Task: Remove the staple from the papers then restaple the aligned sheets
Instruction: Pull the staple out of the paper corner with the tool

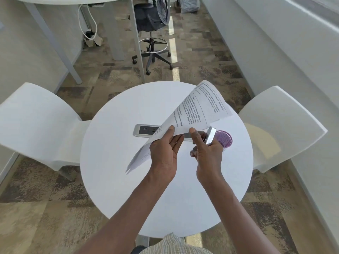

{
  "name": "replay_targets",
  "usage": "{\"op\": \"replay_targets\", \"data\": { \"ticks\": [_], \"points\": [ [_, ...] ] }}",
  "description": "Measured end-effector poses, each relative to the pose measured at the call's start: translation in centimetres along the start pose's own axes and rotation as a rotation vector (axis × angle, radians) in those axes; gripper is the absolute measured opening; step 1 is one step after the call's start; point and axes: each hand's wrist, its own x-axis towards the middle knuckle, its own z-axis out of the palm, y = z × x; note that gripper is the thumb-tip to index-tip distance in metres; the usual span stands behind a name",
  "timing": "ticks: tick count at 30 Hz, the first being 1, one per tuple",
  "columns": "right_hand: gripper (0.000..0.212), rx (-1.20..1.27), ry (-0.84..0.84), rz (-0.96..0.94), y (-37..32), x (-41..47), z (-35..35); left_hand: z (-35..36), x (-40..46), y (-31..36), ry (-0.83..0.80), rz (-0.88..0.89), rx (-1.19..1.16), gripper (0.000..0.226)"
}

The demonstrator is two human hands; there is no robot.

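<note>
Several printed sheets of paper [198, 109] are held up above the round white table [117, 180], bent into a curve with the text side facing me. My left hand [163, 153] pinches the papers along their near edge, thumb on top. My right hand [206, 153] holds a small silver stapler [210, 135] just right of that edge, its thumb touching the paper's edge. Whether a staple sits in the papers is too small to tell.
A purple mesh cup [224, 139] stands on the table behind my right hand. A grey power socket panel [145, 130] is set in the table's middle. White chairs stand at the left [36, 123] and right [280, 125]. A black stool [152, 39] is beyond.
</note>
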Motion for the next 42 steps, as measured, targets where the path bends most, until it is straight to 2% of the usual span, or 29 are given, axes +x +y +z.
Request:
{"op": "replay_targets", "data": {
  "ticks": [5,10,13,16,18,20,22,24,26,29,34,42],
  "points": [
    [0.021,0.184,-0.032,0.148,0.1,0.9,0.8,-0.4,0.3,0.4,-0.027,-0.042,0.022,0.025],
    [0.024,0.241,-0.034,0.207,0.2,1.4,1.8,-1.2,1.1,1.0,-0.036,-0.048,0.026,0.021],
    [0.022,0.291,-0.014,0.232,0.0,1.5,2.6,-1.7,1.3,1.7,-0.071,-0.113,0.05,0.021],
    [0.022,0.329,0.02,0.234,-0.2,1.6,3.2,-2.6,0.9,2.7,-0.145,-0.195,0.2,0.034],
    [0.023,0.338,0.033,0.226,-0.4,1.7,3.6,-3.5,0.4,3.5,-0.191,-0.183,0.421,0.031],
    [0.03,0.353,0.045,0.219,-0.5,1.7,4.1,-4.4,-0.1,4.0,-0.203,0.026,0.794,0.019],
    [0.034,0.386,0.059,0.219,-0.7,1.5,4.6,-5.0,-0.4,4.5,-0.173,0.453,1.166,0.014],
    [0.032,0.415,0.074,0.215,-0.7,1.3,5.1,-4.7,-0.5,5.0,-0.185,0.802,1.282,0.014],
    [0.027,0.402,0.086,0.202,-0.7,1.1,5.6,-4.1,0.1,5.7,-0.243,0.96,1.329,0.026],
    [0.022,0.376,0.098,0.183,-0.6,0.7,6.4,-2.9,1.4,6.5,-0.326,1.002,1.436,0.042],
    [0.015,0.33,0.112,0.166,-0.5,0.0,7.5,-2.6,2.4,7.4,-0.407,1.079,1.423,0.033],
    [0.025,0.331,0.137,0.135,-0.8,-0.6,7.8,-2.9,3.1,8.2,-0.439,1.102,1.358,0.023]
  ]
}}
